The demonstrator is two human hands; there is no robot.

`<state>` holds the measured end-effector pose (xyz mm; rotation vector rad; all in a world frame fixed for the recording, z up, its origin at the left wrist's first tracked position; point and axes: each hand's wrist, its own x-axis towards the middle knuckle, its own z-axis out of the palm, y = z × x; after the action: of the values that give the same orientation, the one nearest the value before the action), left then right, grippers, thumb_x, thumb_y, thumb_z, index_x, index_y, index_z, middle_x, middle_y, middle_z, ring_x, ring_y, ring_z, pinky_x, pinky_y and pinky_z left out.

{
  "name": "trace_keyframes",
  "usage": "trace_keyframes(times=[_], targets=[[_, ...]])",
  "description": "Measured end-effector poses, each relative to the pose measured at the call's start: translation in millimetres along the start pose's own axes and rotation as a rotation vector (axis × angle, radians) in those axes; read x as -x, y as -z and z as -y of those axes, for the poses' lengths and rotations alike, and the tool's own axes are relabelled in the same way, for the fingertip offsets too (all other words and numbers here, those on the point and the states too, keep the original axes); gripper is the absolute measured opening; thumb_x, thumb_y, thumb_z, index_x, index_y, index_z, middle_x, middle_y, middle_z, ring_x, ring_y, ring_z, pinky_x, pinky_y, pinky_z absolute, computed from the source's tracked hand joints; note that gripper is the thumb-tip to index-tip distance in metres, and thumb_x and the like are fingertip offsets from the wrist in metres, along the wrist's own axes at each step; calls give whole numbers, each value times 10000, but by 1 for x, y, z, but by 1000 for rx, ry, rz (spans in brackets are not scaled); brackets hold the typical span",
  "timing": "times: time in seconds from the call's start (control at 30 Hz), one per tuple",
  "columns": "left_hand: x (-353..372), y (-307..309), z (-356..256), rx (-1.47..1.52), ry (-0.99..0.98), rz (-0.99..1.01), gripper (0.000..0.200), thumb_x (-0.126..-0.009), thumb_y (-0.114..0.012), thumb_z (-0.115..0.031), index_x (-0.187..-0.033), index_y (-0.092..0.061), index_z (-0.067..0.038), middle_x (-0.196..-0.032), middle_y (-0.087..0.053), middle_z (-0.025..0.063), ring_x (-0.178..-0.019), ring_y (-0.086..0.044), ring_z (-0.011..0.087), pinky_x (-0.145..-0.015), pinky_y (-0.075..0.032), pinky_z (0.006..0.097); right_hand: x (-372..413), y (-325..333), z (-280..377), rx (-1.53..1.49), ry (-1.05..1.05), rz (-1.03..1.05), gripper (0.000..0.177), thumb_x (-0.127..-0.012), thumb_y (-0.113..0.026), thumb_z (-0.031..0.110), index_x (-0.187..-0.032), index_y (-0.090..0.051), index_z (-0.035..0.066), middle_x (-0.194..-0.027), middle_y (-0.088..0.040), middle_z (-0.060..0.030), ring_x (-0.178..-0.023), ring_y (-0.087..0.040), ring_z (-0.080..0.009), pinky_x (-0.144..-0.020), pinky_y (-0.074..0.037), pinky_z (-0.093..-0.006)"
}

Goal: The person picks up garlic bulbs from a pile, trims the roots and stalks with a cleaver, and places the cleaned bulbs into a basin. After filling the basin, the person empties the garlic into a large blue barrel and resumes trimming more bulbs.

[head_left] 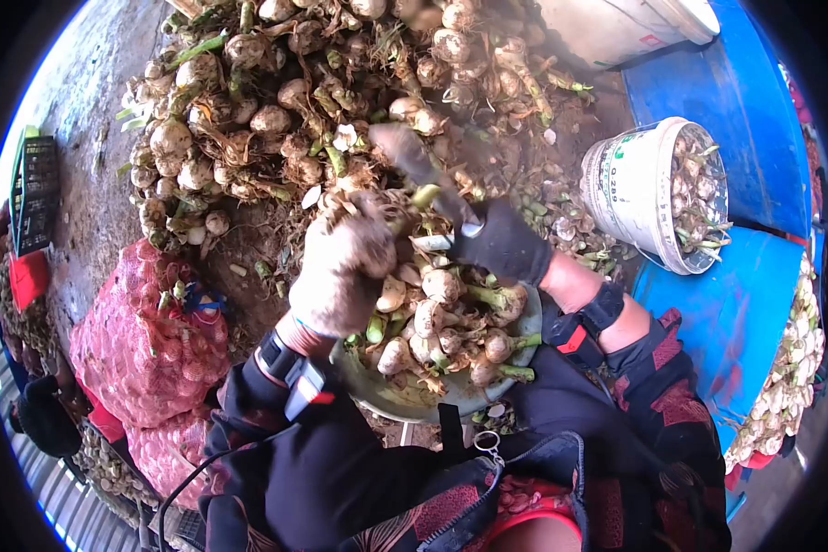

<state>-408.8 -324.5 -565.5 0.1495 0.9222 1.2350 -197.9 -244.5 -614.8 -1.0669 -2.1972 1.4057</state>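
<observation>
My left hand [340, 271], in a dirty pale glove, is closed around a garlic bulb [397, 210] with roots and a green stem, held over a round grey pan [405, 396]. My right hand [501, 241], in a dark glove, grips a knife [423, 170] whose blade reaches up and left from the fist and meets that bulb. The pan rests on my lap and holds several garlic bulbs [442, 322] with short green stems.
A big heap of untrimmed garlic [276, 110] covers the ground ahead. A white bucket [630, 189] with garlic inside stands at right beside a blue surface [736, 304]. Red mesh sacks [143, 340] full of garlic lie at left. A black crate [35, 193] sits far left.
</observation>
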Motion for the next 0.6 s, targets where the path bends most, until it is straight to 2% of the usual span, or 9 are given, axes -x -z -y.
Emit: trace_keyframes(times=[0.07,0.1,0.17,0.2,0.27,0.33,0.4,0.47,0.6], targets=[[12,-25,-20,120,23,260,262,-735,-678,-154,-906,-569,12,-922,-604,140,-698,-587,184,-603,-484,301,5,-10,-22,-170,-141,226,119,-690,-669,139,-725,-604,45,-542,-520,-78,-466,-515,-177,-469,-411,-298],[10,-22,-22,-114,41,423,311,-707,-700,-144,-938,-568,18,-959,-601,139,-700,-581,174,-619,-479,289,8,-4,-22,-148,89,257,184,-653,-691,157,-660,-589,4,-524,-526,-65,-466,-503,-148,-465,-405,-297],[11,-18,-28,-446,302,627,412,-652,-722,-80,-1015,-558,24,-1032,-584,117,-747,-566,145,-683,-471,253,18,-5,-24,-234,-325,162,213,-621,-726,145,-622,-587,-17,-555,-560,-45,-490,-509,-96,-447,-401,-273],[4,-17,-26,-677,3,649,433,-694,-717,-83,-1089,-551,-17,-909,-599,58,-784,-561,110,-690,-474,241,14,4,-14,-186,-463,101,215,-610,-740,142,-615,-592,-13,-566,-568,-39,-497,-511,-84,-444,-402,-264],[-1,-3,-30,-730,185,162,458,-693,-714,-94,-1110,-542,-20,-901,-603,51,-803,-567,130,-723,-487,284,10,21,5,-378,-553,78,200,-613,-737,117,-616,-585,-13,-564,-565,-43,-482,-519,-98,-439,-409,-257],[-28,31,-16,-1163,-42,-321,529,-676,-724,-134,-1152,-520,-24,-934,-607,109,-822,-589,191,-770,-489,324,7,30,11,-336,-658,99,338,-642,-728,114,-916,-577,-16,-763,-592,-30,-608,-527,-107,-569,-448,-265],[-61,80,-12,-1490,-42,-509,582,-647,-740,-220,-1149,-515,-29,-965,-599,167,-864,-603,282,-805,-484,356,7,28,9,-339,-704,112,330,-631,-734,98,-896,-567,-5,-739,-584,-23,-608,-528,-99,-561,-444,-243],[-79,96,-10,-1773,3,-456,643,-627,-741,-285,-1159,-499,-19,-1004,-577,211,-911,-592,339,-806,-489,367,9,18,1,-485,-582,46,186,-632,-727,95,-691,-584,-8,-584,-567,-35,-430,-513,-114,-414,-416,-261],[-97,103,2,-1834,165,-395,613,-614,-753,-237,-1081,-505,72,-963,-593,241,-888,-607,292,-790,-498,360,7,15,1,-428,-552,66,209,-641,-718,102,-715,-574,-31,-598,-571,-44,-433,-520,-115,-398,-419,-252]])
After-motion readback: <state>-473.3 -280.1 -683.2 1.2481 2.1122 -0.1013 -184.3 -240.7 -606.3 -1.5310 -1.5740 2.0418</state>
